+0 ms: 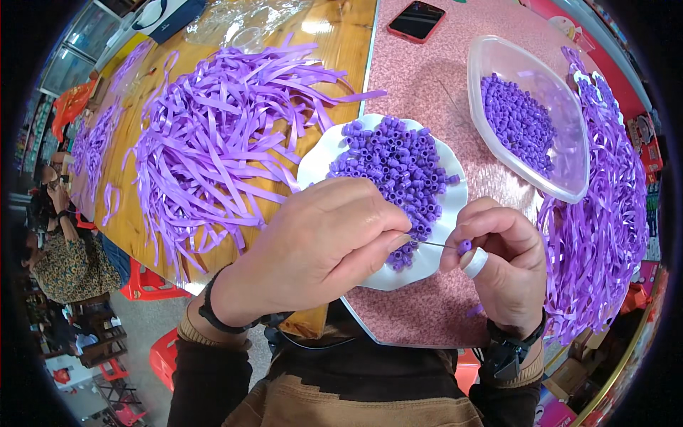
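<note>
Over a white wavy-edged plate point(311, 169) heaped with small purple beads point(398, 167), my left hand point(324, 238) is closed, thumb and forefinger pinching a thin metal needle point(432, 244). The needle runs across to my right hand point(501, 260), its far end hidden at those fingertips. A single purple bead point(464, 247) is pinched between my right thumb and fingers, by the needle's end. White tape wraps the right thumb. Whether the needle passes through the bead I cannot tell. Under the right hand, a scrap of purple ribbon point(474, 311) shows near the table edge.
Left on the wooden table point(346, 43) lies a big pile of purple ribbons point(213, 142). A clear plastic tub point(569, 167) with more beads stands right of the plate, beside hanging purple ribbons point(594, 249). A phone point(417, 21) lies at the back. Another person point(75, 263) sits far left.
</note>
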{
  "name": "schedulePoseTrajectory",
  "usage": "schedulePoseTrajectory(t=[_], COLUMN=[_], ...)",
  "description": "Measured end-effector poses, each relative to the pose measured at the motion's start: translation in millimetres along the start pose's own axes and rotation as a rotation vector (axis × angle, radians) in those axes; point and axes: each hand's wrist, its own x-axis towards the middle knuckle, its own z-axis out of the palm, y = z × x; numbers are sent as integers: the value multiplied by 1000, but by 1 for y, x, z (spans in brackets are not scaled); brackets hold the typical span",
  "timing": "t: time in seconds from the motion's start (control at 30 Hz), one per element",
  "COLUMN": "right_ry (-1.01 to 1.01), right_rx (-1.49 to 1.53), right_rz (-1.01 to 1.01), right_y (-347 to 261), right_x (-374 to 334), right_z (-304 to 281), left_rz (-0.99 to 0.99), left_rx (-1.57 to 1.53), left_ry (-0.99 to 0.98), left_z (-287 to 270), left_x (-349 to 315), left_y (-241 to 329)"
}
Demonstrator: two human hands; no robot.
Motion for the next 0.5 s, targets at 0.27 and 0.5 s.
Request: schedulePoseTrajectory(t=[0.27,0.5], right_ry=[24,35], right_rx=[67,272], right_rz=[118,117], right_y=[-5,-1], right_x=[-2,0], right_z=[1,-4], left_rz=[14,3], left_rx=[39,7], left_ry=[-4,-6], left_z=[0,4], left_x=[0,0], left_y=[0,2])
